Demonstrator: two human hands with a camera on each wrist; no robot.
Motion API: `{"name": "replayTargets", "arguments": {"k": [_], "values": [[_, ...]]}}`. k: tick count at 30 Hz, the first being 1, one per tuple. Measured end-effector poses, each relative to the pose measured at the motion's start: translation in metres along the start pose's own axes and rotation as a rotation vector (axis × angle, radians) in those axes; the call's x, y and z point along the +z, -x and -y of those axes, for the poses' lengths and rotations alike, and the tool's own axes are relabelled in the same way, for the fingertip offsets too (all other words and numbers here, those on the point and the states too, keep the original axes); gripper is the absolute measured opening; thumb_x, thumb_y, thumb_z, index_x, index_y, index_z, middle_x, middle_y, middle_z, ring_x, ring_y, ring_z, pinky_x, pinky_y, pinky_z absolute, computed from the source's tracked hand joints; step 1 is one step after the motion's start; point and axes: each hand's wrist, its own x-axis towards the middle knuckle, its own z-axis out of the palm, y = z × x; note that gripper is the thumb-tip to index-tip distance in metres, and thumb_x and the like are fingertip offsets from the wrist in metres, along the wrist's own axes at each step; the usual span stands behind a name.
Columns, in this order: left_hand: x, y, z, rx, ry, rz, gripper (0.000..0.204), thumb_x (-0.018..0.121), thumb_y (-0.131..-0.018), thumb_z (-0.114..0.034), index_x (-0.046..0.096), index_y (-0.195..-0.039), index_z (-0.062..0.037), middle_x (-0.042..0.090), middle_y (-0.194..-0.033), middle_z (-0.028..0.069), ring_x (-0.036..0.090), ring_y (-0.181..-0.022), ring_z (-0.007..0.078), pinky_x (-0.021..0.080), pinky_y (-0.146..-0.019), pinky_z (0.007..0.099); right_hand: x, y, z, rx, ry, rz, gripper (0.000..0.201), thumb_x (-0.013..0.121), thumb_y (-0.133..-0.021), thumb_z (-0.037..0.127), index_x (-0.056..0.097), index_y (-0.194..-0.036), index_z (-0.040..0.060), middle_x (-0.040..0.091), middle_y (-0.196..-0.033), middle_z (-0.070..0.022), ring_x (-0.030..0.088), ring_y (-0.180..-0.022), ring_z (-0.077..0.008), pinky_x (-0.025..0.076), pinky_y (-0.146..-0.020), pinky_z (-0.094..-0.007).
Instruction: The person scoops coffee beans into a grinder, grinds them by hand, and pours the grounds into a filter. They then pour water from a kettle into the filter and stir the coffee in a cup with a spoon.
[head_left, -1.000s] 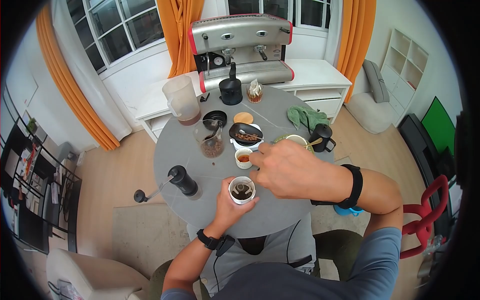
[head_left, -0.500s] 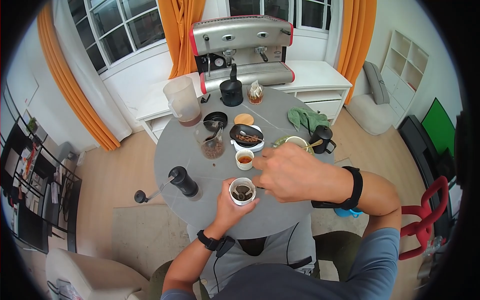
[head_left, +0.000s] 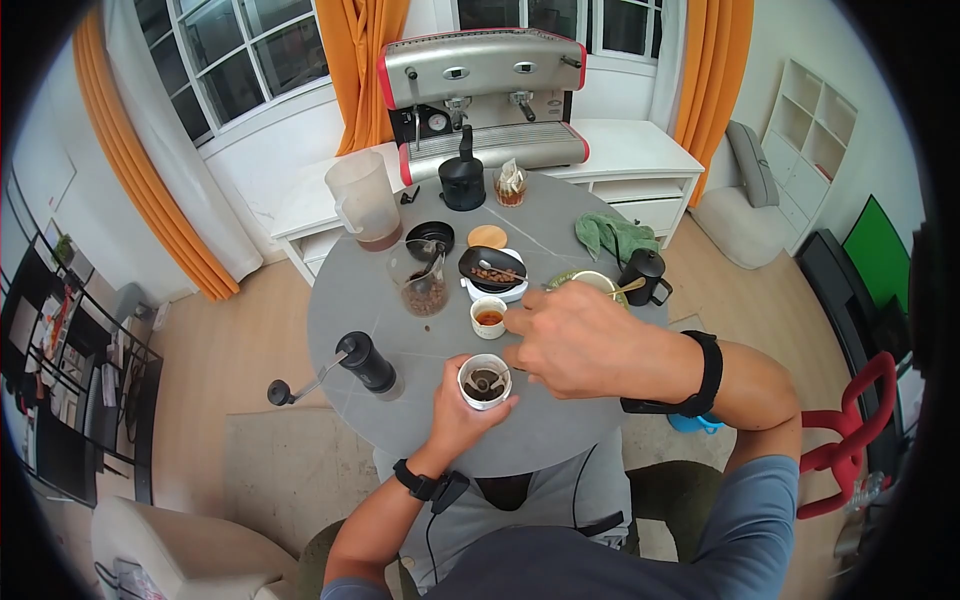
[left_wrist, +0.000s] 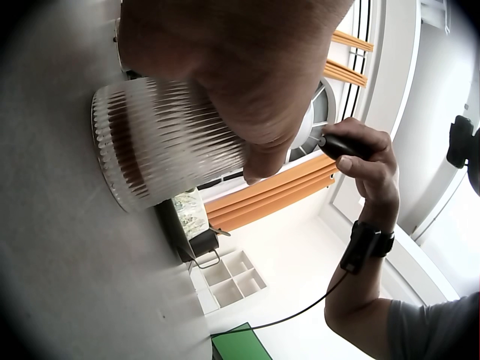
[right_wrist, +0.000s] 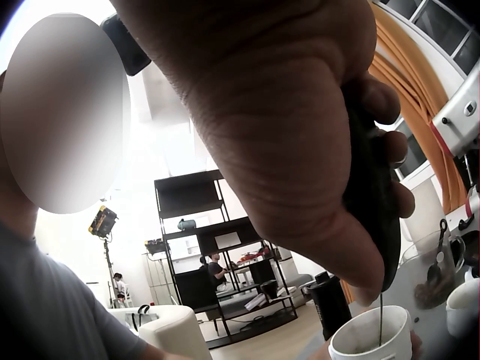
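Note:
In the head view my left hand (head_left: 458, 405) grips a white-rimmed cup (head_left: 464, 372) with dark contents and a pale pattern inside. The left wrist view shows clear, ribbed walls (left_wrist: 165, 150) below this hand, brown toward the base. My right hand (head_left: 590, 345) is above and right of the cup. Its fingers wrap a black handheld frother (right_wrist: 373, 202), whose thin metal shaft (right_wrist: 381, 319) points down into the cup; the lower end is hidden inside. Just beyond the cup stands a small white cup (head_left: 489, 321) of amber liquid.
A hand grinder (head_left: 367, 362) with a crank stands on the left. Farther back are a glass jar of beans (head_left: 424, 293), a scale (head_left: 508, 294) under a black bean dish (head_left: 490, 265), and a plastic pitcher (head_left: 362, 195). At right are a black kettle (head_left: 643, 275) and a green towel (head_left: 612, 235).
Both hands stay almost in place, the right one shifting only slightly. The pale pattern inside the held cup changes shape from frame to frame.

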Motion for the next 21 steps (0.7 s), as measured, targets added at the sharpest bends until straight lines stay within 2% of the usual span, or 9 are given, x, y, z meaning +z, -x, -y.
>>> {"name": "replayTargets", "arguments": {"k": [6,21], "values": [[0.0002,0.0001,0.0017,-0.005,-0.005,-0.004,0.075,0.093,-0.069,-0.023,0.045,-0.123,-0.002,0.069,-0.107,0.0146,0.072,-0.099,0.024,0.057,-0.086,0.0353,-0.0007,-0.001,0.0027,-0.004,-0.041,0.043,0.019,0.08,-0.068,0.022,0.075,-0.083,0.0106,0.065,-0.085,-0.0046,0.066,-0.085,-0.0228,0.054,-0.063,-0.0374],[0.0007,0.0003,0.0033,0.0,-0.005,-0.002,0.076,0.093,-0.069,-0.024,0.045,-0.124,-0.0017,0.069,-0.108,0.0152,0.072,-0.099,0.0248,0.058,-0.085,0.0355,0.0027,0.0004,0.0033,-0.002,-0.045,-0.011,0.019,0.076,-0.069,0.02,0.077,-0.085,0.0111,0.063,-0.083,-0.004,0.065,-0.084,-0.0222,0.054,-0.061,-0.0366]]}}
